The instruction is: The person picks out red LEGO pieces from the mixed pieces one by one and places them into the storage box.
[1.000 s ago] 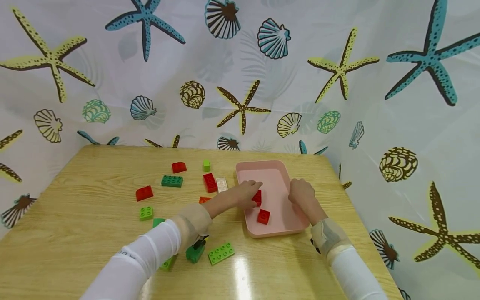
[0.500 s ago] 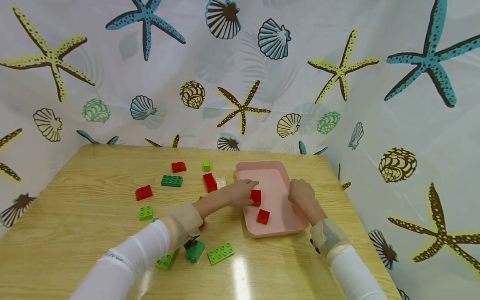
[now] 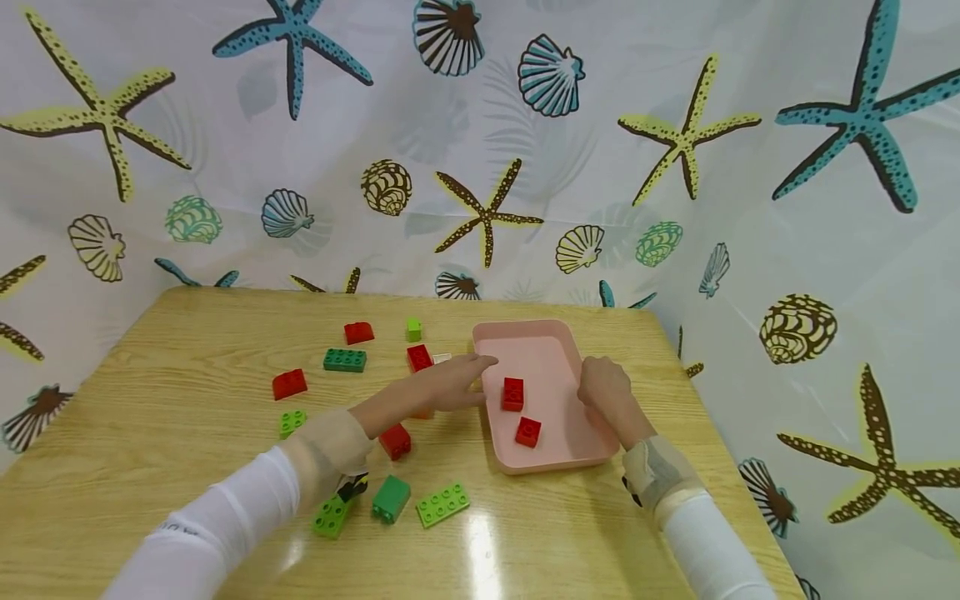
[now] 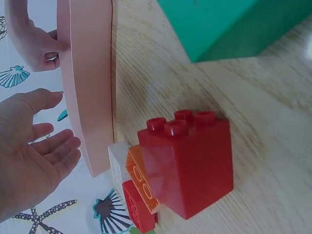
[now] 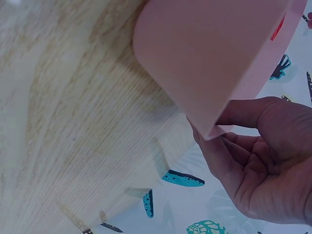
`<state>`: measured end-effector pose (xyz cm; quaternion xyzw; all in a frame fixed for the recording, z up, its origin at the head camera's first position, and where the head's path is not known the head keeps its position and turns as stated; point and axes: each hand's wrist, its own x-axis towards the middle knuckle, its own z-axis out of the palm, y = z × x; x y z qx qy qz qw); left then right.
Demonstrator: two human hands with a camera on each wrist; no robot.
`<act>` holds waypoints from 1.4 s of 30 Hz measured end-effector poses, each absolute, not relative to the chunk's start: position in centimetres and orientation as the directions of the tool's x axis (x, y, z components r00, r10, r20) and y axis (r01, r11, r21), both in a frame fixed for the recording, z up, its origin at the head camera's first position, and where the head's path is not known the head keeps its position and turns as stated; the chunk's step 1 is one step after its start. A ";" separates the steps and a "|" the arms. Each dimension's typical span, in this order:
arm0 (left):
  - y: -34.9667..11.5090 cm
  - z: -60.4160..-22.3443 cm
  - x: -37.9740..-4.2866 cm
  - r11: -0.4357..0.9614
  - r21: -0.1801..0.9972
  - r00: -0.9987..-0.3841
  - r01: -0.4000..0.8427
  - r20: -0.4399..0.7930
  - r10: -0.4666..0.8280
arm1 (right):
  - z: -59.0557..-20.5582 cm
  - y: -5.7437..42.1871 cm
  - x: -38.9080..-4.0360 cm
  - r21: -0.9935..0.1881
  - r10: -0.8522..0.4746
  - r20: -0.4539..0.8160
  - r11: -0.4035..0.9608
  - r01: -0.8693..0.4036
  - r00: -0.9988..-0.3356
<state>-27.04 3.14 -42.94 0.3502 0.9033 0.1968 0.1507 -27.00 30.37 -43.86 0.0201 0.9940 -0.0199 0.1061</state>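
Observation:
A pink tray (image 3: 551,375) lies on the table, with two red bricks, one at the left (image 3: 513,394) and one nearer the front (image 3: 528,432), on its floor. Beside its left rim is my left hand (image 3: 453,385), fingers relaxed and apart; the left wrist view shows nothing in them. My right hand (image 3: 603,387) grips the tray's right wall; in the right wrist view the thumb is inside and the fingers outside. Under the left forearm's edge sits a tall red brick (image 4: 190,165), with an orange brick (image 4: 139,175) and a white brick (image 4: 118,161) behind it.
Several more bricks lie left of the tray: a dark green one (image 3: 345,360), red ones (image 3: 288,383), and lime ones (image 3: 442,505). A green brick (image 3: 391,499) stands near the front. A shell-patterned curtain (image 3: 300,167) surrounds the table's back and sides.
My left hand has drawn back leftward out of the tray, uncovering the red brick by its left wall. The right hand has kept its hold on the tray, which has not moved.

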 end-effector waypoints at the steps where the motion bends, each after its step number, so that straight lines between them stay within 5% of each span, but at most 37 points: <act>1: 3.0 -42.8 -27.0 0.670 0.469 -0.706 0.575 -0.131 0.696 | -43.9 30.4 -27.0 -0.036 0.036 -0.210 0.998 0.045 -0.977; 42: -4.2 -41.8 -24.6 0.641 0.456 -0.638 0.617 -0.188 0.747 | -43.7 30.4 -26.8 -0.042 0.037 -0.225 0.998 0.048 -0.974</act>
